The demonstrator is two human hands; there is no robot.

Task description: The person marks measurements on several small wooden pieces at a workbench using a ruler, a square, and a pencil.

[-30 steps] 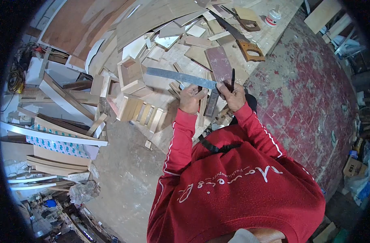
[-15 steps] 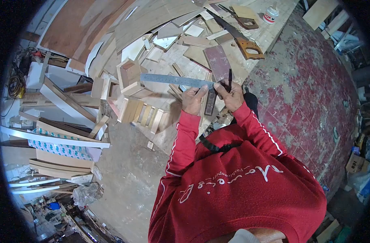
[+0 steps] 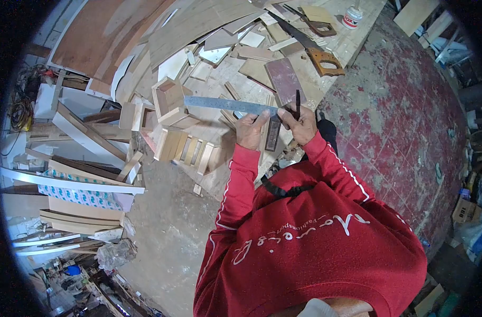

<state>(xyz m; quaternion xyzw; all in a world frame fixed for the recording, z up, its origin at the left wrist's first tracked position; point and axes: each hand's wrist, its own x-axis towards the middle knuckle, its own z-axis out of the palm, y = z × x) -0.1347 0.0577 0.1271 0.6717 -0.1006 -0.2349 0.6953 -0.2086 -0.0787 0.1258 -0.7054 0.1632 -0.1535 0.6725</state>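
Observation:
My left hand (image 3: 250,130) presses a long steel ruler (image 3: 225,104) down onto a narrow dark strip of wood (image 3: 273,133) that lies on the workbench in front of me. The ruler reaches out to the left over small wooden boxes. My right hand (image 3: 301,124) grips a dark pencil (image 3: 297,104) held upright, its lower end at the ruler's right end, just above the strip. Both red sleeves come up from the bottom of the head view.
The workbench (image 3: 352,45) is littered with wood offcuts, a reddish board (image 3: 284,79), slatted wooden boxes (image 3: 185,148), two handsaws (image 3: 312,45) and a white glue bottle (image 3: 351,18) at the back. Planks and panels are stacked at left. Red worn floor (image 3: 399,132) lies at right.
The ruler has shifted slightly up and left with both hands, and the view has moved a little; the hands keep the same hold on ruler and pencil.

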